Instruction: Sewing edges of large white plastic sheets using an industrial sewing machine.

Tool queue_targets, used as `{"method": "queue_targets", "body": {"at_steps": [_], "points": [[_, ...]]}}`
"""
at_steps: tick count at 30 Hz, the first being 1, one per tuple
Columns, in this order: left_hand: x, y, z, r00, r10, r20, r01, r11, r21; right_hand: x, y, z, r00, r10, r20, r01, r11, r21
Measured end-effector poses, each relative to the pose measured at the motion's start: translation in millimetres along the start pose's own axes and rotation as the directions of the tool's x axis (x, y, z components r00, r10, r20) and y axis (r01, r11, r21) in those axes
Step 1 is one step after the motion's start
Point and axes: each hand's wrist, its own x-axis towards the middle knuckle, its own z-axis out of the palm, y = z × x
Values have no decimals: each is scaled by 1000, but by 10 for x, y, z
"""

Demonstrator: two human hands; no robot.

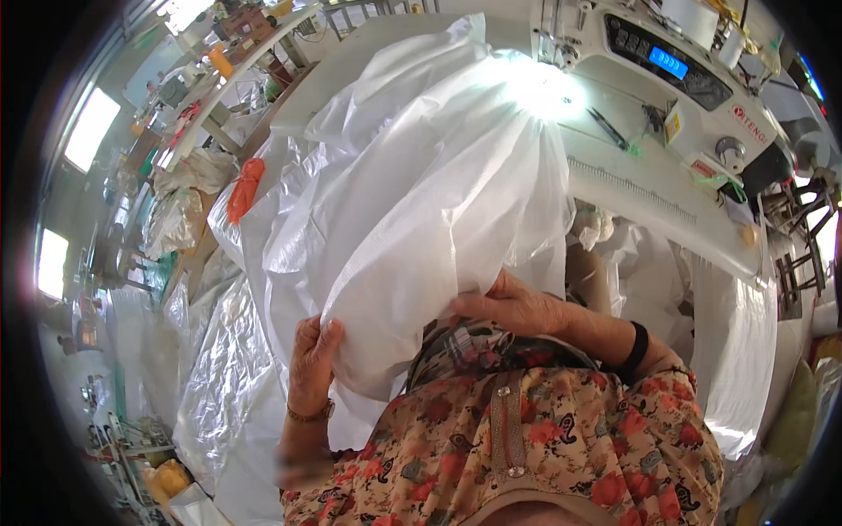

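Far left: we see bright windows [88, 127] and a long white workbench [230, 70] crowded with small items, an orange bottle [221, 63] among them
Lower left: a sheet of clear crinkled plastic [215, 368] hangs down toward the floor, with a yellow container [171, 478] near its foot
Orange bundle: an orange wad [245, 188] lies at the left edge of the white fabric pile
Left hand: our left hand [312, 361] grips the lower left edge of the white woven sack [412, 210], fingers curled and pressed together around the fabric, thumb on the near face; a bracelet sits on the wrist
Sack: it is a large bunched mass of white woven material, lying in front of us between both hands, its far end running up onto the machine table under the lamp glare
Right hand: our right hand [513, 305] lies on the sack's lower right edge, fingers close together and hooked over the fold, pinching it; a black band circles the wrist
Clothing: a floral shirt [544, 438] fills the lower middle
Sewing machine: a white industrial sewing machine [667, 66] stands at upper right, with a blue lit display [668, 61]
Table: the white machine table [649, 188] carries scissors [608, 127] and a printed ruler strip along its near edge
Far right: more white fabric [737, 351] hangs off the table edge
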Motion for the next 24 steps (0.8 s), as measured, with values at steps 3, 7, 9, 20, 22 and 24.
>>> {"method": "queue_targets", "body": {"at_steps": [3,7,9,20,22,24], "points": [[117,-33,-130,994,112,-6,-109,977,184,-1,106,-66,999,18,-51,-21,998,-57],[709,-45,-439,947,315,56,-289,766,574,-99,239,-97,968,-228,-108,188,937,-293],[1017,-65,-540,942,334,2,-264,740,619,-217,100,-23,985,-154,-80,136,972,-193],[630,454,604,704,512,492,-690,657,304,-137,27,224,998,-57,31,59,616,-786],[431,469,854,590,317,743,-693,671,264,-131,155,315,985,-158,66,151,613,-776],[451,378,969,633,237,737,-679,628,381,-139,254,301,973,-184,142,205,391,-897]]}}
